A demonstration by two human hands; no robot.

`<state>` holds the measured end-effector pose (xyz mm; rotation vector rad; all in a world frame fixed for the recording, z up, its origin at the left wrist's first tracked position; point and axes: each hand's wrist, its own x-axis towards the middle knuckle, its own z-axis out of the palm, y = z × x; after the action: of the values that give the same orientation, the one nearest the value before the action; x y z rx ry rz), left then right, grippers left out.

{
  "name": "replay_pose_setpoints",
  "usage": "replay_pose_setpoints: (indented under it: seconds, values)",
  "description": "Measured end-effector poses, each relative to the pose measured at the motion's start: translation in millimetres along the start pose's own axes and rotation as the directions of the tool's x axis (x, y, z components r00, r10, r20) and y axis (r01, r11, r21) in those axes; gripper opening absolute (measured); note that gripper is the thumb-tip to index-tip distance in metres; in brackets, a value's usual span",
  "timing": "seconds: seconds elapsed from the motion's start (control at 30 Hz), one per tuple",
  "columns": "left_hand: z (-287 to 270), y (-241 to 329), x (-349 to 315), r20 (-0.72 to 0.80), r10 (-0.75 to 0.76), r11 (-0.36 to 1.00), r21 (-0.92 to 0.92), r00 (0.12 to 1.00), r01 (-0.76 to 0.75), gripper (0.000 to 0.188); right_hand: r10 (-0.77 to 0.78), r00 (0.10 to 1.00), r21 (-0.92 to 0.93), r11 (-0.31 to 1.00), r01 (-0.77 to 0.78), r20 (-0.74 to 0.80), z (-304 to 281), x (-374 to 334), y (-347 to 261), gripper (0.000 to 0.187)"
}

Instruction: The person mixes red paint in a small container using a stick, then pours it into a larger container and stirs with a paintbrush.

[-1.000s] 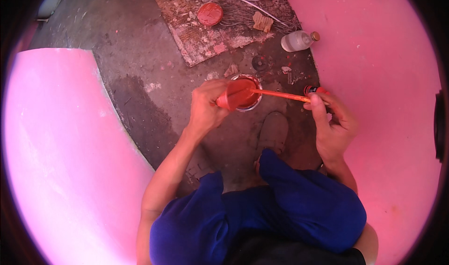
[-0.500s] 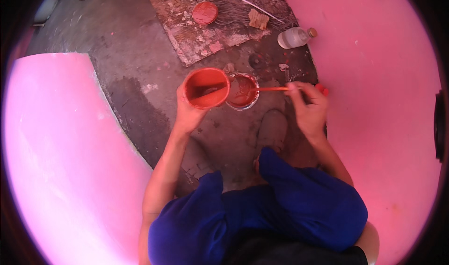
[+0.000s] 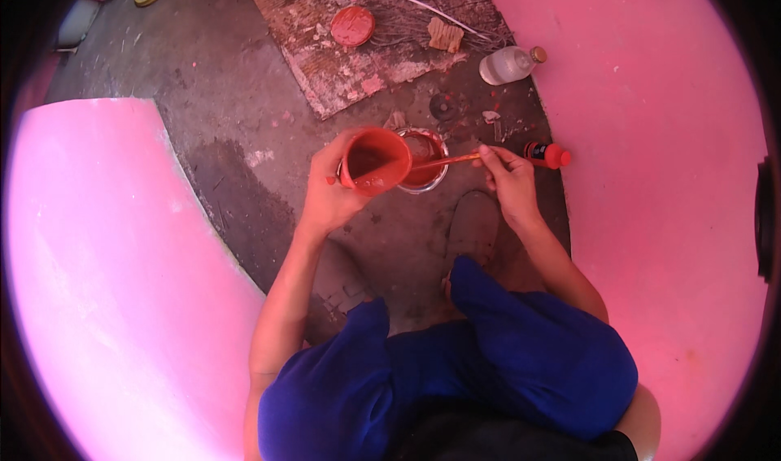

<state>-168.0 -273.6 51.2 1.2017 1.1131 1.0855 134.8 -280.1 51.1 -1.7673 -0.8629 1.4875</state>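
A red cup (image 3: 389, 174) with some red paint inside is tilted in my left hand (image 3: 327, 192), whose fingers wrap round its side. My right hand (image 3: 511, 186) pinches the right end of a thin, paint-coated stick (image 3: 447, 161). The stick lies across the top of an open paint can (image 3: 425, 183) holding red paint, and its far end meets the cup's right rim. Whether that end touches the cup or goes behind it, I cannot tell. The cup overlaps the can's left side, and the can stands on the dark floor between my hands.
Right of my right hand lies a small dark bottle with a red cap (image 3: 556, 156). Beyond it is a clear bottle (image 3: 508, 65). A paint-stained board (image 3: 325, 78) at the back carries a round red lid (image 3: 352, 26) and a brownish scrap (image 3: 445, 34). Pink sheets (image 3: 106, 257) flank both sides.
My left hand has brought the cup a little to the right and nearer me. My right hand has shifted left with the stick, uncovering more of the red-capped bottle.
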Motion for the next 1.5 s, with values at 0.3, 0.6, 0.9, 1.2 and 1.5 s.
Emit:
replay_pose_setpoints:
  seconds: [0.3, 0.6, 0.9, 1.2, 1.5]
  values:
    - [-3.9, -2.9, 5.9, 0.063, -0.006, 0.919, 0.394, 0.998, -0.020, 0.047, -0.134, 0.986, 0.108, 0.984, 0.145, -0.102, -22.9, -19.3, -51.7, 0.028]
    - [33.6, 20.0, 14.1, 0.136, 0.141, 0.946, 0.275, 0.981, -0.174, 0.048, -0.476, 0.877, -0.224, 0.849, 0.479, 0.068, 37.5, -39.6, -64.2, 0.021]
    - [32.0, 15.3, 9.1, 0.087, 0.326, 0.880, 0.337, 0.941, -0.336, 0.032, -0.531, 0.844, -0.346, 0.780, 0.521, 0.072, 45.4, -57.4, -81.0, 0.020]
    - [26.2, 10.1, 5.8, 0.071, 0.313, 0.850, 0.424, 0.947, -0.313, 0.028, -0.509, 0.861, -0.366, 0.802, 0.472, -0.005, 27.6, -62.7, -89.9, 0.020]
    - [17.3, -1.5, -2.6, -0.001, 0.153, 0.929, 0.342, 0.988, -0.144, 0.029, -0.568, 0.821, -0.298, 0.794, 0.529, -0.054, 17.5, -81.3, -107.7, 0.015]
